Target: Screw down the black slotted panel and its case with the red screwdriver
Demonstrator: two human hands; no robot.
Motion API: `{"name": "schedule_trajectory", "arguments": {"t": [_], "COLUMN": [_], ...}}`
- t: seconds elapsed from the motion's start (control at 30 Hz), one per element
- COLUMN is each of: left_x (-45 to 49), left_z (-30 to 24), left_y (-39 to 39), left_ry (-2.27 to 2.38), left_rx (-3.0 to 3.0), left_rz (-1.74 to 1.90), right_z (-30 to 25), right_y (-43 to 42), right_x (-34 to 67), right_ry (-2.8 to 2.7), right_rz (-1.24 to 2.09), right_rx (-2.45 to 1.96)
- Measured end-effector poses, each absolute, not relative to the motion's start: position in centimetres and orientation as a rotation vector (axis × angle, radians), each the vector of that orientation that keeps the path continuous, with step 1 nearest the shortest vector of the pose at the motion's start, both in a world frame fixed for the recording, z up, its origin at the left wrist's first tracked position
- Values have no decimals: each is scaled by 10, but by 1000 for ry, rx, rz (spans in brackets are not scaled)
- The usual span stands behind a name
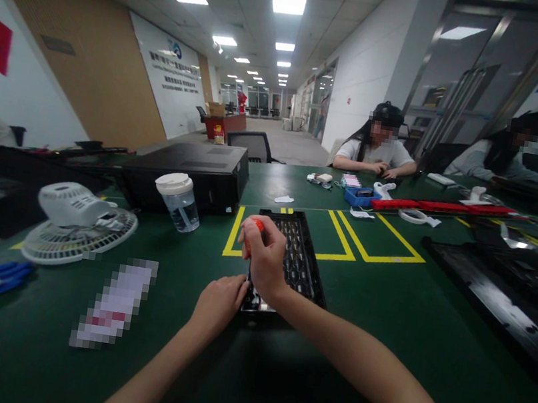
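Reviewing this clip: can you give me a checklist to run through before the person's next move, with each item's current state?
1. Right hand closed around the orange-red handle: ok.
2. Left hand at the near left edge of the black tray-like piece: ok.
3. Lower end of the handled item correctly placed: cannot tell, the right hand hides it.
4. Black tray-like piece wholly within the yellow tape outline: not ok, its near end extends past it.
5. Lidded cup apart from both hands: ok.

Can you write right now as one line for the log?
left hand: at left edge of tray; right hand: gripping red handle over tray; tray: on table; cup: on table
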State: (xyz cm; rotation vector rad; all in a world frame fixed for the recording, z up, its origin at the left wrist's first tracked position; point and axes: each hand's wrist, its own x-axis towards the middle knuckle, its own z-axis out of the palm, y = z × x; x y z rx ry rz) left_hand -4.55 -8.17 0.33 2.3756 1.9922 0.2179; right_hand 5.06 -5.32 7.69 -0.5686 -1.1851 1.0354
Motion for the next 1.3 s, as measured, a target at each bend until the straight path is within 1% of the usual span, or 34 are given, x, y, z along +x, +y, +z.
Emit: {"name": "schedule_trajectory", "arguments": {"t": [0.3,0.6,0.9,1.17,1.3], "left_x": [-46,-47,-49,-49,-49], "left_z": [3,1,-3,-1,-1], "left_y": [-82,-82,-79,-79,-79], "left_ry": [2005,1952,1969,1950,1961], "left_rx": [2370,2384,2354,2369,2358], "left_rz": [201,273,294,287,285], "right_z": [77,77,74,79,80], "right_y": [-53,-49,-35,-8,11], "right_x": [49,55,76,97,98], "right_ry": [-1118,-1143,-1113,-1379,-1505], "right_rz": [960,1033,1332,1763,1921], "right_rx": [-623,-587,-329,-147,-27]}}
